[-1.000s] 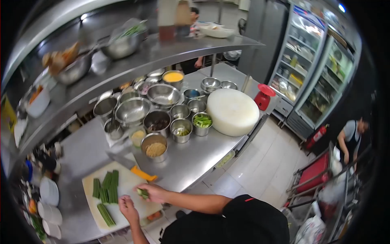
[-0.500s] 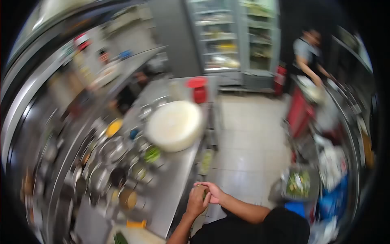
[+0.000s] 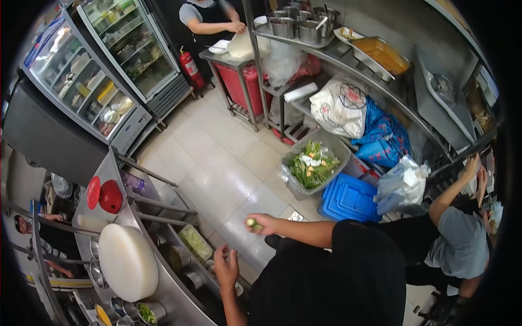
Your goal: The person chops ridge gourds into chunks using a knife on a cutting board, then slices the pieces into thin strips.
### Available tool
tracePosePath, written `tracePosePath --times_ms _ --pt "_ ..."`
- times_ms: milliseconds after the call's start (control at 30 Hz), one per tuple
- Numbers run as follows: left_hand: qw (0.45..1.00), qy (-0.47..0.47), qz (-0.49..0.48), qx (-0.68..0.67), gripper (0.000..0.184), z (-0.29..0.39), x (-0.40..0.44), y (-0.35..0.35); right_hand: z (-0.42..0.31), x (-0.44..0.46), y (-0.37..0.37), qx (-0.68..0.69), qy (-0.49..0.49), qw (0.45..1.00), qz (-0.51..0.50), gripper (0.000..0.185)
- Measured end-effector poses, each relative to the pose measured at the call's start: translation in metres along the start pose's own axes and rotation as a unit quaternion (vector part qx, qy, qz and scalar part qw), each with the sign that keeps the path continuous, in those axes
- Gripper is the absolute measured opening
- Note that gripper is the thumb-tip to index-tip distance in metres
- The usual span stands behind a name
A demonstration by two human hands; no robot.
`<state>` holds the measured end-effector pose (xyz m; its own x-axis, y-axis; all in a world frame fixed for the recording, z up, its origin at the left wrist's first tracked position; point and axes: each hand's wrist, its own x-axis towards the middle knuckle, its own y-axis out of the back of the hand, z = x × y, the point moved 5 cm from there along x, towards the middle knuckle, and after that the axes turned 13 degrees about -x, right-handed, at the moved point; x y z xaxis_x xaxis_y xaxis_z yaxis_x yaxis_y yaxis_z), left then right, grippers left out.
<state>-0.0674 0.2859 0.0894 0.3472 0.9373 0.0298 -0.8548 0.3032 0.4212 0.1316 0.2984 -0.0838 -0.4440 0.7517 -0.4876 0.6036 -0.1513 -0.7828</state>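
Note:
My right hand (image 3: 263,224) is stretched out over the tiled floor, its fingers closed around a small green vegetable piece (image 3: 252,223). Its exact kind is too small to tell. Nearer the steel counter, my left hand (image 3: 225,267) is raised with the fingers apart and nothing visible in it. Beyond my right hand stands a clear plastic bin (image 3: 296,187) with a liner. Leafy green scraps (image 3: 311,165) and some white bits lie inside it.
Left of me, the steel counter (image 3: 176,296) bears a thick round white block (image 3: 128,263). A blue lidded box (image 3: 349,198) and plastic bags (image 3: 403,185) sit beside the bin. One person (image 3: 462,239) works close on my right; another (image 3: 209,22) stands at the far table.
My view has swung right, from the counter toward the bin. My hands, together before, have come apart, and the right one has reached out with the green piece.

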Motion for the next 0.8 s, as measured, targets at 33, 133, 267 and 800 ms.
tracePosePath --times_ms 33,133,267,800 --pt "0.998 0.052 -0.041 -0.022 0.035 -0.023 0.002 -0.005 -0.014 -0.011 0.037 -0.01 0.023 0.997 0.071 0.026" --pt "0.982 0.07 -0.17 0.038 0.047 -0.078 0.003 -0.021 -0.072 -0.075 0.144 -0.058 0.072 0.98 0.175 0.026" --pt "0.956 0.19 -0.22 0.024 0.047 -0.088 0.009 -0.035 -0.187 -0.191 0.207 -0.666 -0.04 0.402 0.628 0.051" --pt "0.903 0.193 -0.372 0.09 0.068 -0.207 0.232 -0.067 -0.152 0.138 -0.076 -0.784 -0.025 0.613 -0.098 0.056"
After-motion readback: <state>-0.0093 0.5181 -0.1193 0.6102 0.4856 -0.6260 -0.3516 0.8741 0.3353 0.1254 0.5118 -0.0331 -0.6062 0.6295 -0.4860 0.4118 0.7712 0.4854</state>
